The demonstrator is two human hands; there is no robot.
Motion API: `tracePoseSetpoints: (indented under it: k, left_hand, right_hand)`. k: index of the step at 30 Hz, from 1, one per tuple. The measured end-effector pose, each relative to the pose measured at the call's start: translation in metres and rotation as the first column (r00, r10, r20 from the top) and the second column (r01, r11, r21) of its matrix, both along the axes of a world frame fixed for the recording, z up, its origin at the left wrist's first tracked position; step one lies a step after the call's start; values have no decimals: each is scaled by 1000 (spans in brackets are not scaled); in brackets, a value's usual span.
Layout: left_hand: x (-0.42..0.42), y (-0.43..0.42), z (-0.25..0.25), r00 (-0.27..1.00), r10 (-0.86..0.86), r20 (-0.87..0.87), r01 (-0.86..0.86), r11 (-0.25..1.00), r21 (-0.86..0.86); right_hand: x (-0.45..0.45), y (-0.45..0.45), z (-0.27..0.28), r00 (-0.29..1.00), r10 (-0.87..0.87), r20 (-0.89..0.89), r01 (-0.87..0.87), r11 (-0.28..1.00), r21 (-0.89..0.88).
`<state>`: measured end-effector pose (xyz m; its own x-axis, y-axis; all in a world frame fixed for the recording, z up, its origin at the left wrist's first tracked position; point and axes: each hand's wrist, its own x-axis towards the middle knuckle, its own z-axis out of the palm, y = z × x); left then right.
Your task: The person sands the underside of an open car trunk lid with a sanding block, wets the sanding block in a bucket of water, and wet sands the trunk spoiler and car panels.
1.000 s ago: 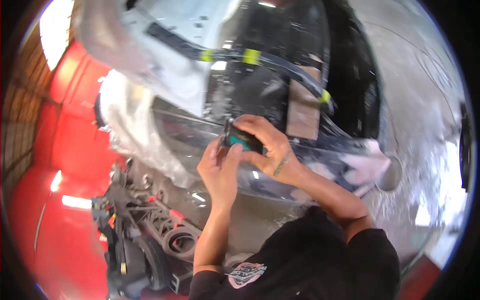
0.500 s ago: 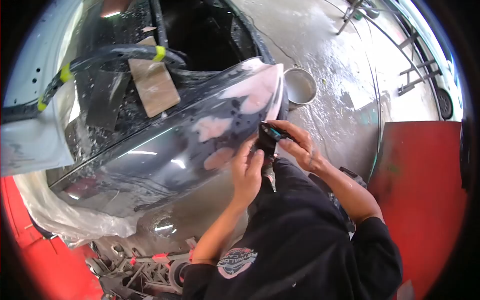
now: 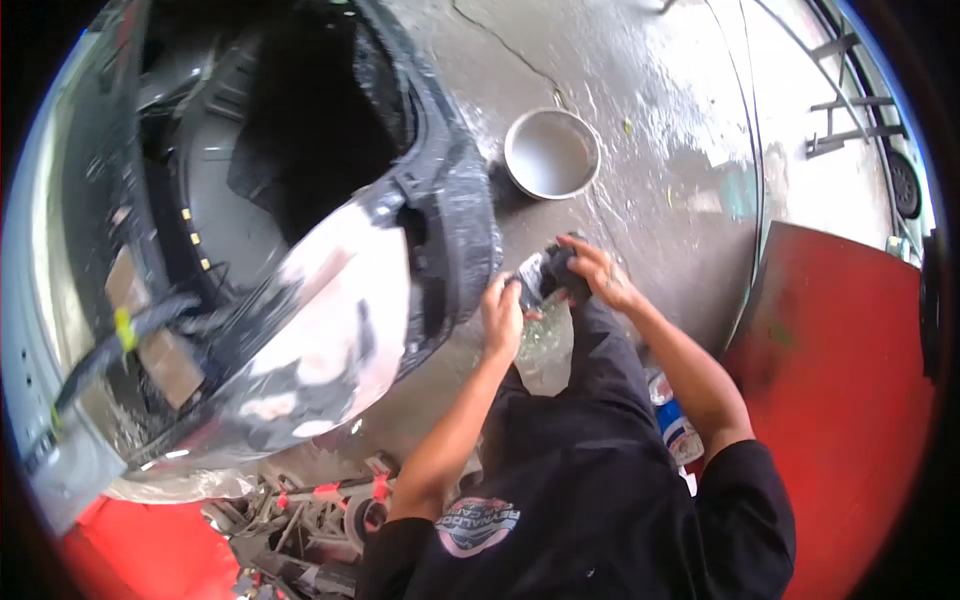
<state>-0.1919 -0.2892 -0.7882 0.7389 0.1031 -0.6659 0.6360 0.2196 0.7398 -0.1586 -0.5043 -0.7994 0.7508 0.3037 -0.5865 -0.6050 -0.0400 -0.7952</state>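
A dark, creased sheet that looks like sandpaper [image 3: 535, 283] is stretched between my hands, with a pale patch showing on it. My left hand [image 3: 502, 312] pinches its near left end. On the other end, my right hand [image 3: 603, 275] grips a darker bunched part, whose exact shape is blurred. Left of my hands is the car's rear body panel [image 3: 345, 290], dark with whitish-pink sanded patches. Just beyond my hands, a round bucket [image 3: 507, 165] of cloudy water stands on the wet floor.
A red panel [image 3: 830, 350] stands at the right. Hoses [image 3: 752, 140] run along the floor [image 3: 650, 170]. Metal framework [image 3: 310, 525] and a red surface [image 3: 150, 550] are at the lower left. A flat tan board [image 3: 172, 368] rests on the car beside taped trim [image 3: 150, 322].
My view has shifted along the car, bringing the bucket and rear opening nearer. My hands have moved away from the panel's edge, and the sheet between them is more spread out.
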Motion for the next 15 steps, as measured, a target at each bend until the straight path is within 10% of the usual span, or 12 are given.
tracePoseSetpoints:
  k: [11, 14, 15]
  left_hand:
    - [164, -113, -242, 987, -66, -145, 83, 990, 114]
    - [195, -112, -396, 928, -337, 160, 181, 782, 596]
    - [222, -125, -373, 975, -222, 2, 193, 853, 485]
  right_hand:
    - [144, -87, -221, 975, -131, -181, 122, 991, -59]
    - [156, -82, -338, 990, -92, 111, 125, 929, -349]
    - [159, -81, -366, 920, -5, 392, 219, 835, -504]
